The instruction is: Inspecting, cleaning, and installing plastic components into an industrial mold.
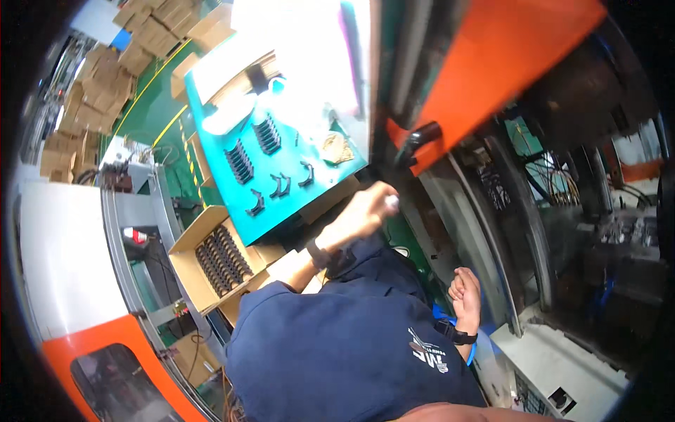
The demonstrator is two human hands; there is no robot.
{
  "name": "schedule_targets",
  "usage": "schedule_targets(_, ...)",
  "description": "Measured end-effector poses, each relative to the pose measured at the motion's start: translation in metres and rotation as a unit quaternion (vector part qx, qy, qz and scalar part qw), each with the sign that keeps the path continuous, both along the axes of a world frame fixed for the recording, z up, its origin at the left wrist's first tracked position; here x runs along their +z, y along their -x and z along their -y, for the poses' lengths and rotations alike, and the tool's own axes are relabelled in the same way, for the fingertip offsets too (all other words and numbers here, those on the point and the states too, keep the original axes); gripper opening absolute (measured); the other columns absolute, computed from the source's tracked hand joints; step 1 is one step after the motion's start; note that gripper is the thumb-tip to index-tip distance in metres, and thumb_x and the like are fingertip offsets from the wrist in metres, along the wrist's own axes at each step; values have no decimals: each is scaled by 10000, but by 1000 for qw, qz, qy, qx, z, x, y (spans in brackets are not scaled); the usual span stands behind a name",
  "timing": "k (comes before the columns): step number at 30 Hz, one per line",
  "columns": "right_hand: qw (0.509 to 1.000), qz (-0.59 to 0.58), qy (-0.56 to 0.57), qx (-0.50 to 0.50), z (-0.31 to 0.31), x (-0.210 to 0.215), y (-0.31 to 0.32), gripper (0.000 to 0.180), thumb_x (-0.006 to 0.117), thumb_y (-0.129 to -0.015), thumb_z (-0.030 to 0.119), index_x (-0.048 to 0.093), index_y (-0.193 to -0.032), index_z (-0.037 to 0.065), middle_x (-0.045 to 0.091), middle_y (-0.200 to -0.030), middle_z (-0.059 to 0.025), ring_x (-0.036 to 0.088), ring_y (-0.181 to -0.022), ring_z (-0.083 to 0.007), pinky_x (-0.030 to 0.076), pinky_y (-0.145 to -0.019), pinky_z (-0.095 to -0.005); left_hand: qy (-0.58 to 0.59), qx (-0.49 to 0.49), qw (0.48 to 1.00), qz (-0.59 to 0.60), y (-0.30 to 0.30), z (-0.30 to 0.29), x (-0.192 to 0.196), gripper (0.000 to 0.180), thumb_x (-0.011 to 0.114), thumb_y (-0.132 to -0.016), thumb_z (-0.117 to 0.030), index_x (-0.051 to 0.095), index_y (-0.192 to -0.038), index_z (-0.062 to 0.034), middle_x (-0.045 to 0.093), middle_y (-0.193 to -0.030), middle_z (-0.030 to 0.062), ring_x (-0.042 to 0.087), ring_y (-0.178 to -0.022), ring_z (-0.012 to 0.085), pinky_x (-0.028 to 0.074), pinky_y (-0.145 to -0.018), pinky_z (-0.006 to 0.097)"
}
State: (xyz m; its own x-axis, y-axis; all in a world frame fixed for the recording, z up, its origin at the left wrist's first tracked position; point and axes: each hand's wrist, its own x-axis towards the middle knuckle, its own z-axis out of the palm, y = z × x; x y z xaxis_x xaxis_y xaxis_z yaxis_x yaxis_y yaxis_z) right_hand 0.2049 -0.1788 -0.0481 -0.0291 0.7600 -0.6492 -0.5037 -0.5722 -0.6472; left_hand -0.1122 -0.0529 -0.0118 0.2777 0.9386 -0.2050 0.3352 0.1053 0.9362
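Note:
My left hand is closed in front of my body, near the front corner of the green-topped table. A small pale spot shows at its fingertips; I cannot make out what it is. Lower and to the right, my right hand hangs near the machine with its fingers curled in, and nothing shows in it. On the table stand two rows of black curved plastic parts, a left row and a right row. Several loose black parts lie nearer to me.
An open cardboard box with rows of black parts stands left of the table. To my right is a machine with an orange door and a black handle. Stacked cartons fill the far left.

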Motion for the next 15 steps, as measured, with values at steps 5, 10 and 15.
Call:
schedule_targets(5,999,11,-9,50,-29,6,48,73,542,-928,105,579,-905,47,317,-491,50,257,-374,-48,195,-376,-224,-101,296,950,-20,125,-48,-117,245,655,-863,-166,598,-1042,-9,666,-859,67,594,-751,117,476,-670,261)
schedule_targets(10,999,28,-18,31,-52,-7,96,126,494,-962,120,569,-911,32,301,-480,49,242,-359,-46,210,-362,-215,-180,328,917,-135,230,-154,-202,204,654,-858,-171,620,-982,-12,669,-799,59,603,-690,154,478,-645,287)
schedule_targets(15,998,-10,-39,49,-81,6,170,128,498,-960,118,569,-907,26,321,-486,46,255,-363,-44,208,-367,-217,-367,350,804,-312,330,-260,-219,179,629,-870,-198,636,-899,-22,656,-736,51,592,-649,175,474,-628,309)
